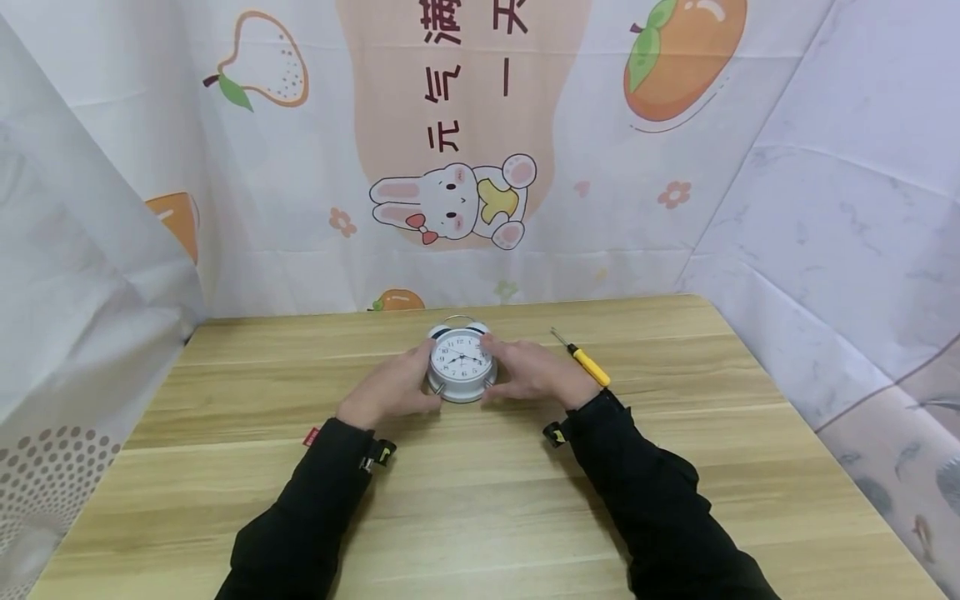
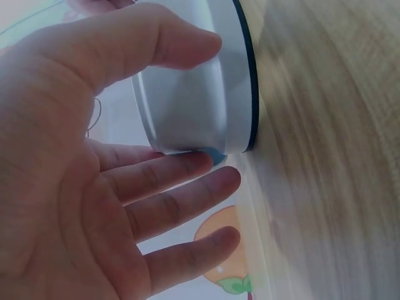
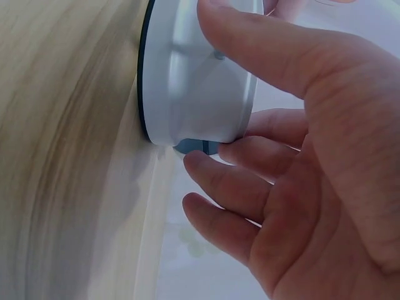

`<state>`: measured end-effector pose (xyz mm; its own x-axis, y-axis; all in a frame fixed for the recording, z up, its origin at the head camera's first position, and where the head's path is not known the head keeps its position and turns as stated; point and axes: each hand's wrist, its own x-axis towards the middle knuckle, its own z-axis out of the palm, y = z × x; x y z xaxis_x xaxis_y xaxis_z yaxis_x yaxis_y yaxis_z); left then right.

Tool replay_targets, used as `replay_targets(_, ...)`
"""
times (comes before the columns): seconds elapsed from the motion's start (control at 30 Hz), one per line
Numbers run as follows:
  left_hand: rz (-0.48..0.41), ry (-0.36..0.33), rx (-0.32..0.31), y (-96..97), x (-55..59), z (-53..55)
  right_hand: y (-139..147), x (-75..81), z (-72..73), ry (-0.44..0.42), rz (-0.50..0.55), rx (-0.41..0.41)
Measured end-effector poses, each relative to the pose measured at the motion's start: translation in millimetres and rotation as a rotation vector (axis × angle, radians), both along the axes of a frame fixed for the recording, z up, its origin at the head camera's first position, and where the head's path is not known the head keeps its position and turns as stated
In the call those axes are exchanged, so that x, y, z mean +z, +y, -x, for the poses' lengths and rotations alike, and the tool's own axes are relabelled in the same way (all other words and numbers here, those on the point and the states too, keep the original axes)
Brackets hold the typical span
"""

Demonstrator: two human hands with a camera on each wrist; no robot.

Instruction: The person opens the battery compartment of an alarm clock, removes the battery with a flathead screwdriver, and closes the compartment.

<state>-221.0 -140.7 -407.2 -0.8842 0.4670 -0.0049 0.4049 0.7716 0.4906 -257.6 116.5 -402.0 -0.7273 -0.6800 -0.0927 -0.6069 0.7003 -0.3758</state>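
A white twin-bell alarm clock (image 1: 461,357) lies on its back on the wooden table, dial facing up and handle toward the far edge. My left hand (image 1: 393,383) holds its left side. In the left wrist view, the thumb (image 2: 187,47) lies along the clock's casing (image 2: 184,103), with the fingers spread around toward the bell end. From the right, my right hand (image 1: 532,371) grips the opposite side. Its thumb (image 3: 250,37) lies over the casing (image 3: 200,94) in the right wrist view, and its fingers are bent near a bell.
A screwdriver (image 1: 581,357) with a yellow and black handle lies right of the clock, close to the right wrist. A small red tag (image 1: 311,436) shows beside the left sleeve. Behind the table (image 1: 465,517) hangs a printed curtain (image 1: 292,192).
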Motion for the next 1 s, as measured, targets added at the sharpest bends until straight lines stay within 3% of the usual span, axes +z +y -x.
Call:
replay_targets(0.4,0.062,0.114,-0.002,3.8,-6.4,2.1,3,-3.6,0.1,0.044,-0.003,0.041)
replay_targets(0.57,0.071,0.124,0.011,4.7,-7.9,2.4,5,-4.1,-1.7,0.046,0.005,0.040)
replay_targets(0.8,0.039,0.109,0.015,3.7,-2.5,0.9,4,-2.5,-2.3,0.020,0.042,0.027)
replay_targets(1.0,0.027,0.134,0.014,1.6,6.7,-2.2,5,-1.7,-1.4,-0.001,0.078,0.015)
